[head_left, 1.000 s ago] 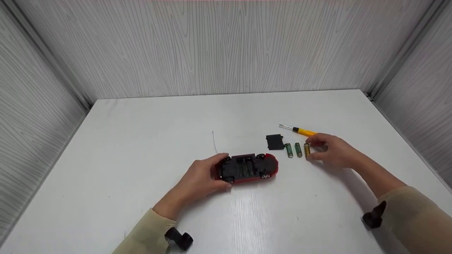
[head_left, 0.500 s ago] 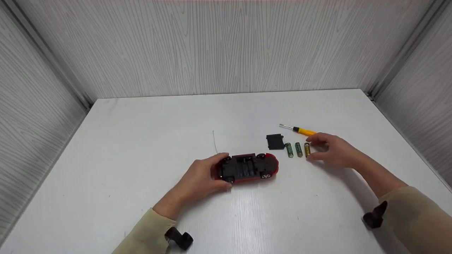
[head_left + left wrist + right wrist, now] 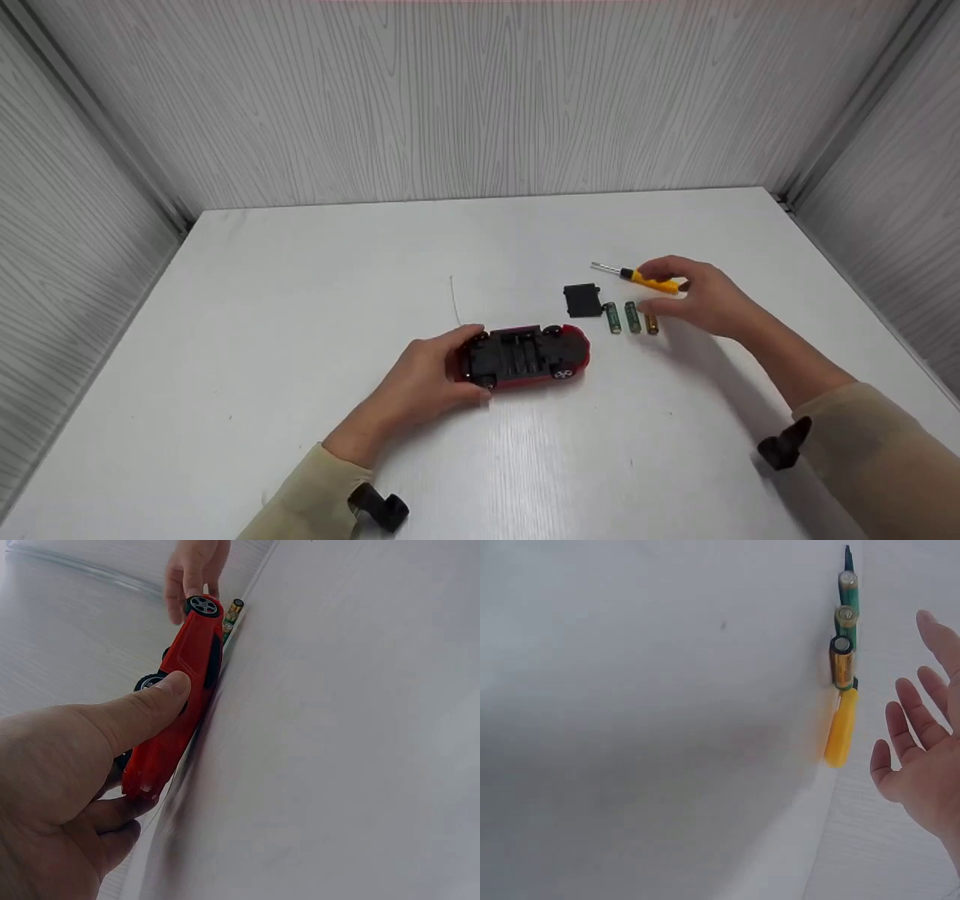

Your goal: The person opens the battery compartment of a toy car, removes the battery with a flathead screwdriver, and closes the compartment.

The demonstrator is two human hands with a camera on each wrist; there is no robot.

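My left hand [image 3: 420, 379] grips the rear end of a red toy car [image 3: 574, 349], which lies upside down with its black underside and empty-looking battery compartment facing up. In the left wrist view the thumb presses along the car's side [image 3: 191, 652]. My right hand [image 3: 712, 300] hovers over the screwdriver and batteries, fingers spread and holding nothing, as the right wrist view shows. Beneath it, a gold battery [image 3: 652, 325] is partly covered by the thumb in the head view. Two green batteries [image 3: 633, 319] stand in line beside it. A yellow-handled screwdriver [image 3: 654, 282] lies just behind.
A black battery cover [image 3: 583, 300] lies left of the batteries. A thin wire antenna [image 3: 454, 300] sticks out from the car's far side. White wood-grain panels [image 3: 480, 105] enclose the white table [image 3: 300, 270] at the back and sides.
My right hand has lifted from around the gold battery and shifted back and slightly left, towards the screwdriver. The batteries stay in place. My left hand and the car have not moved.
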